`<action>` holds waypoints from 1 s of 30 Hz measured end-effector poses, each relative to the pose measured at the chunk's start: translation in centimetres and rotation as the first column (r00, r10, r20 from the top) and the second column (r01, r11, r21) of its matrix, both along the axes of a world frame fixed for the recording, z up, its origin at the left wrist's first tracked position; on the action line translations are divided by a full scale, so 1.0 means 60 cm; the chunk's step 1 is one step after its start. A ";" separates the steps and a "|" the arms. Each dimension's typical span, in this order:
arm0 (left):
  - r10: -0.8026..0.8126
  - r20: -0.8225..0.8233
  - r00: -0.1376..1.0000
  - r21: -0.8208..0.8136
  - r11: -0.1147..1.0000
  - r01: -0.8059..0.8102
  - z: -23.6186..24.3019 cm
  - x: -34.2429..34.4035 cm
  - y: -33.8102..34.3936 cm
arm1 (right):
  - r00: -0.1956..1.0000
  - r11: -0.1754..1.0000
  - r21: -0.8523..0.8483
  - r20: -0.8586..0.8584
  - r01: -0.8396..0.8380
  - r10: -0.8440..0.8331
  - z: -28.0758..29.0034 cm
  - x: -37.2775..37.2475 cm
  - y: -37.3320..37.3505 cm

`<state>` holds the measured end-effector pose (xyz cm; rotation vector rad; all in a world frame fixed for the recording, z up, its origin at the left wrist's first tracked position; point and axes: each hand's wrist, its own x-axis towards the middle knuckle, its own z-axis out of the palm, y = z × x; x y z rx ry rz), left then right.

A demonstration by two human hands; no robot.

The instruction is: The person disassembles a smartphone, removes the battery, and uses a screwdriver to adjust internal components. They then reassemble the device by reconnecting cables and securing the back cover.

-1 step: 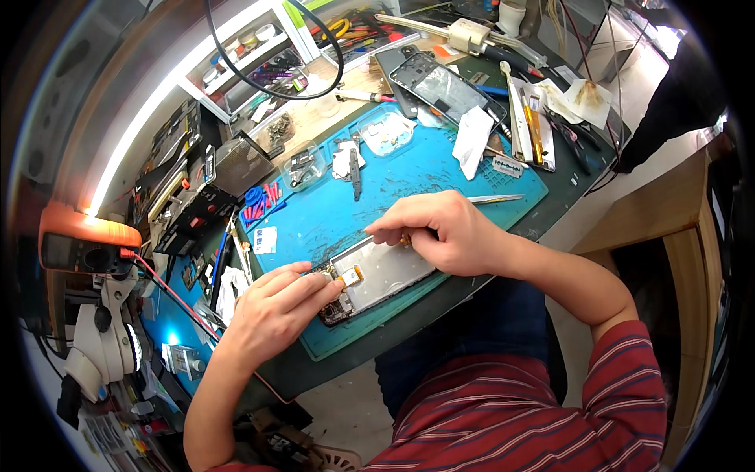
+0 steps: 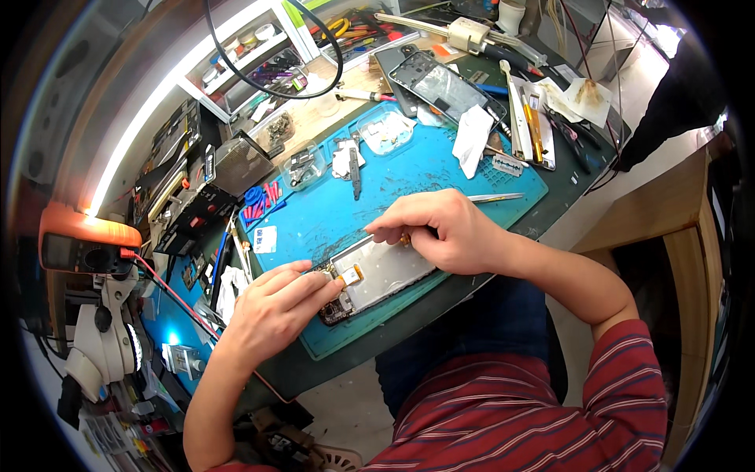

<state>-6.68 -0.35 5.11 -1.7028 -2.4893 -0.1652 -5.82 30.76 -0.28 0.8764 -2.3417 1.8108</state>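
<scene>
An opened phone [image 2: 389,275] lies slantwise on the blue mat, its bare pale metal tray up and its circuit board showing at the left end. A small white part with an orange-yellow strip [image 2: 351,274] sits beside that board. My left hand [image 2: 279,307] holds the board end, its fingers close together over the phone's edge. Above the phone's right part, my right hand [image 2: 444,232] is closed, fingers curled toward the thumb. A small brownish-gold bit [image 2: 406,239] shows beneath its fingers; what they pinch is hidden. A pointed metal tool [image 2: 497,197] lies just beyond that hand.
Small clear tubs of parts [image 2: 385,134] stand at the mat's far side. Another phone frame [image 2: 448,86], white tissue [image 2: 472,141], a razor blade [image 2: 508,164] and pliers [image 2: 568,141] lie back right. An orange multimeter [image 2: 90,240] and a microscope-like stand [image 2: 110,322] are left.
</scene>
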 end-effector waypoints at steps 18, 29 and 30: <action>-0.079 0.042 0.996 -0.037 0.996 0.080 0.010 -0.028 0.016 | 0.822 0.856 0.471 -0.560 0.213 0.104 -0.004 0.042 -0.045; -0.071 0.006 0.997 -0.019 0.997 0.071 0.007 -0.028 0.014 | 0.791 0.842 0.494 -0.594 0.216 0.145 -0.010 0.047 -0.043; -0.072 -0.008 0.997 -0.027 0.997 0.071 0.007 -0.029 0.013 | 0.791 0.838 0.501 -0.593 0.217 0.149 -0.010 0.047 -0.043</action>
